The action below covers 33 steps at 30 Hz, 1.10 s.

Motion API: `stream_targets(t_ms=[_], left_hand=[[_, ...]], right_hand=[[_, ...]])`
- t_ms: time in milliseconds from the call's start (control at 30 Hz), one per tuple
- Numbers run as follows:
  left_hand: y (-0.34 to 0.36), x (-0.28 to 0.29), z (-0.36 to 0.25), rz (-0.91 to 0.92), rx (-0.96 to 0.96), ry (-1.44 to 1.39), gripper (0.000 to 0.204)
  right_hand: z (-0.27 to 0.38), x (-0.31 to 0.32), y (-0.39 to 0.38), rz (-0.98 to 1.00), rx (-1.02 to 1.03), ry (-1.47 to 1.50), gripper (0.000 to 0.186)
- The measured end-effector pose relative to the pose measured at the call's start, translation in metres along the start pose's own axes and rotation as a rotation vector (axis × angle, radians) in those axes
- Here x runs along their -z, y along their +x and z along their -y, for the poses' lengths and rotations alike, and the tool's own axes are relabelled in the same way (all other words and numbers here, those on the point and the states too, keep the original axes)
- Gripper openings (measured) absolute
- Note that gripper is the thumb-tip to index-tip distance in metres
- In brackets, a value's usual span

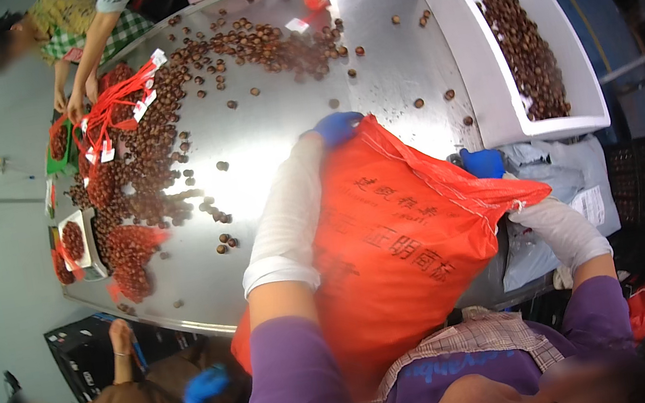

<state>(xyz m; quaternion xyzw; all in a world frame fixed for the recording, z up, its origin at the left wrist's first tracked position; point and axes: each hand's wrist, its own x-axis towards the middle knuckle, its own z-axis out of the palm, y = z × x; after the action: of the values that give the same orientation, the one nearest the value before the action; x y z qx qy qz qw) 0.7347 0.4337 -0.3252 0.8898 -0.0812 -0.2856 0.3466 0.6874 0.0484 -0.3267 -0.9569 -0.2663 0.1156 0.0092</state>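
A large, full-looking red woven sack (pixel 397 249) with dark printing leans against my front at the near edge of the metal table. My left hand (pixel 336 128), in a blue glove, is closed on the upper left corner of the sack. On its far right side my right hand (pixel 484 164), also blue-gloved, grips the sack's edge; the sack hides part of the fingers. The sack's right corner lies over my right wrist. What is inside the sack cannot be seen. Loose brown chestnuts (pixel 188 71) spread over the table (pixel 247 150) beyond and left of the sack.
A white foam box (pixel 476 50) of chestnuts stands at the far right, with a grey plastic bag (pixel 582 186) nearer me. Red mesh bags (pixel 130 261) and a small scale (pixel 93 246) sit at the left. Co-workers stand around the table's left and far sides.
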Motion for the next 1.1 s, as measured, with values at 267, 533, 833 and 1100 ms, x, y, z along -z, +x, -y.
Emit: stream_targets(t_ms=[267,533,833,1100], left_hand=[[0.024,-0.006,-0.006,0.087,0.045,0.108,0.034],[0.007,0.002,0.051,-0.104,-0.019,0.161,0.035],[0.000,0.009,0.048,-0.163,-0.184,-0.431,0.016],[-0.016,0.015,0.023,-0.455,0.141,-0.411,0.022]], right_hand=[[0.036,0.160,-0.007,-0.202,-0.025,-0.029,0.023],[0.069,0.184,0.064,-0.296,-0.235,1.031,0.026],[0.024,0.049,0.039,-0.013,-0.457,1.060,0.042],[0.063,0.052,0.069,-0.295,0.111,-0.024,0.022]])
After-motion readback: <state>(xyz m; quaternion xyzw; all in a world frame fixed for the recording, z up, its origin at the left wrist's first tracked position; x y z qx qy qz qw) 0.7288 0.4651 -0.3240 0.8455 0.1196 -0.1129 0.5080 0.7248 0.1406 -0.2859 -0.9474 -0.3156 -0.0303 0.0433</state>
